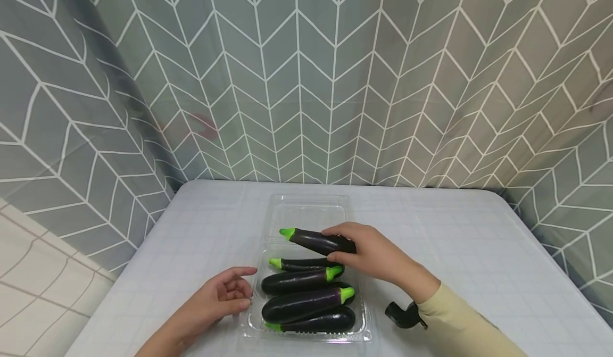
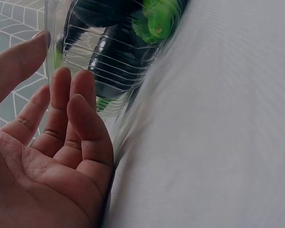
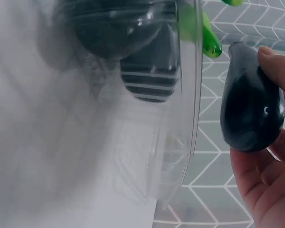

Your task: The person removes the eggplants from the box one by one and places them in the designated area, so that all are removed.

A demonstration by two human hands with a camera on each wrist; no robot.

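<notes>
My right hand [image 1: 369, 249] grips a dark purple eggplant [image 1: 316, 241] by its rounded end, its green stem pointing left. That eggplant [image 3: 251, 102] is above the container's rim in the right wrist view. Below it, a clear plastic clamshell container [image 1: 254, 322] holds several more eggplants [image 1: 306, 305], lying crosswise with green stems facing either side. My left hand [image 1: 215, 299] is at the container's left side, fingers loosely bent and holding nothing. In the left wrist view one fingertip of this hand [image 2: 61, 161] meets the container's rim; whether it presses there I cannot tell.
The container's clear lid [image 1: 308, 216] lies folded back toward the far edge. A white cloth covers the table [image 1: 431, 229]. Under the right wrist is a small black device [image 1: 404, 314]. Patterned grey curtains [image 1: 316, 80] hang behind and at the sides.
</notes>
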